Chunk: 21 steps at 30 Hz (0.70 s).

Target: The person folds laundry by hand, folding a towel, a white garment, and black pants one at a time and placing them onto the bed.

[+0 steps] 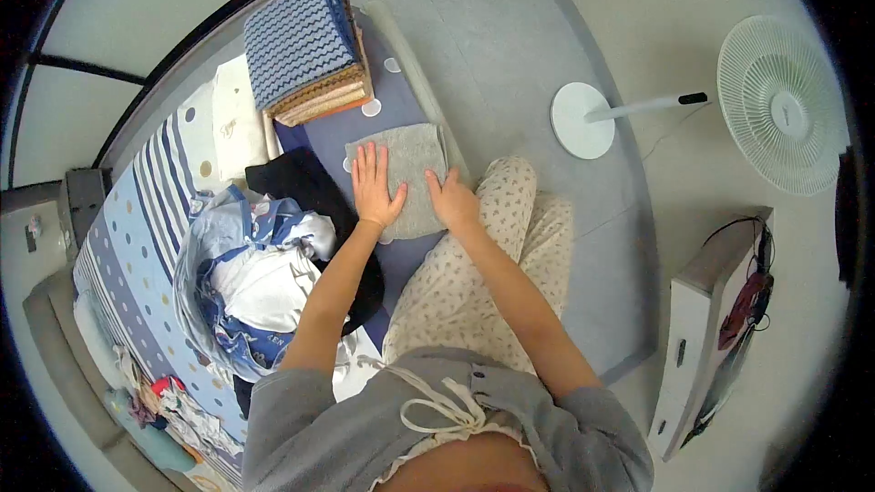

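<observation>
A folded grey cloth (407,191) lies flat on the bed edge in front of me. My left hand (374,189) rests palm down on its left part with the fingers stretched out. At the cloth's right edge, my right hand (453,202) touches it, thumb and fingers apart. Just beyond the cloth stands a stack of folded towels, a blue wavy-patterned one (301,41) on top and brown and cream ones (324,100) beneath. To the left lie a black garment (305,184) and a loose heap of blue and white clothes (260,282).
The bed (137,219) has a striped and dotted sheet, with a folded white cloth (239,123) and more clothes (187,415) on it. On the right are a white fan (786,109) with its round base (581,120) and a white cabinet (688,346).
</observation>
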Each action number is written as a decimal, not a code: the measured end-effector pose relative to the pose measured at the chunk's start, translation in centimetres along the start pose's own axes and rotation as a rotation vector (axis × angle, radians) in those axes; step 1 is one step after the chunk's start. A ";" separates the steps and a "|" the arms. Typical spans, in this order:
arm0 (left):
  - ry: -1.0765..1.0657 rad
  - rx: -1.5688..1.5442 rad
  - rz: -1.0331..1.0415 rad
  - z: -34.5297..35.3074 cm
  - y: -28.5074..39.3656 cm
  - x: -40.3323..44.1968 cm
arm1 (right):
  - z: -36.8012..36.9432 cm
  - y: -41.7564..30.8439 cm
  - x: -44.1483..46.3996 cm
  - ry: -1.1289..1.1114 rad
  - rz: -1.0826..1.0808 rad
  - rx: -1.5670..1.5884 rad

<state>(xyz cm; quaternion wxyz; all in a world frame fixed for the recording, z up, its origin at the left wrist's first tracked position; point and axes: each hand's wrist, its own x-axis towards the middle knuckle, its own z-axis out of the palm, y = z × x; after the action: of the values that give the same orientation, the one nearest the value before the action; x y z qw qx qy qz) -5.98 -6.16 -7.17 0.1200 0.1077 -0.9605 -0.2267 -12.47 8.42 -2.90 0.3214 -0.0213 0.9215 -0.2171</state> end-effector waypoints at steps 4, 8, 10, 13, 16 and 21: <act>-0.008 0.000 -0.017 -0.9 0.5 0.3 | 0.3 0.2 0.4 0.030 -0.047 -0.033; 0.028 -0.042 -0.147 -1.6 1.2 1.3 | -0.2 0.2 0.1 0.050 -0.064 -0.075; -0.010 -0.056 -0.201 -1.4 1.3 1.7 | 0.0 0.4 0.0 0.034 -0.036 -0.092; -0.115 -0.036 -0.202 -1.8 1.2 2.7 | 0.0 0.1 0.6 0.005 0.008 -0.076; -0.198 -0.167 -0.193 -2.8 0.4 2.9 | -1.0 -0.6 0.2 0.114 -0.085 -0.021; 0.213 -0.854 -0.542 -10.8 -6.7 6.1 | -5.6 -6.0 2.4 0.312 -0.500 0.300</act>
<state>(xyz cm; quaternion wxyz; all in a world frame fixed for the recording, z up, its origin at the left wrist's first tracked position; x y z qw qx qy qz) -7.70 -18.01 0.19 0.1876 0.3164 -0.7024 -0.6093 -18.38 4.72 2.13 0.1129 -0.1659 0.8836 -0.4230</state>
